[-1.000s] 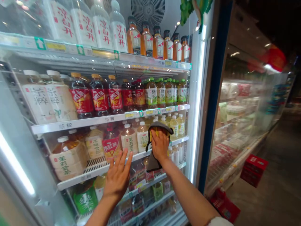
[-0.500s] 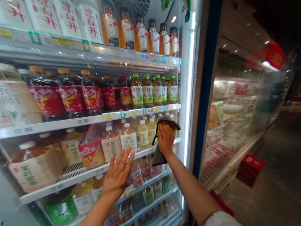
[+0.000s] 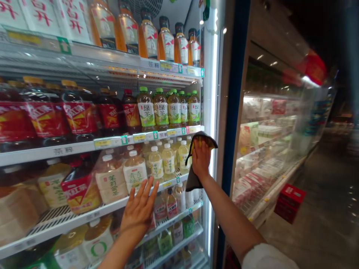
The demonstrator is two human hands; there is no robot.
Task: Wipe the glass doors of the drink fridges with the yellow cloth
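Observation:
My right hand presses a dark grey cloth with a yellow side against the glass door of a drinks cooler, close to the door's bright right edge. Part of the cloth hangs below the palm. Lower and to the left, my left hand is held flat with its fingers spread, at the glass; whether the palm touches it I cannot tell. Behind its fingertips stands a large white-capped tea bottle. Small pale-yellow bottles stand on the same shelf, left of the cloth.
Shelves hold green tea bottles, dark red-labelled bottles and amber bottles. A lit strip and dark blue post edge the cooler. Right of it are an open chilled case and a red box.
My right hand and the cloth have moved right across the glass, nearer the lit edge. My left hand also sits slightly further right against the bottles. The cooler has shifted left in view.

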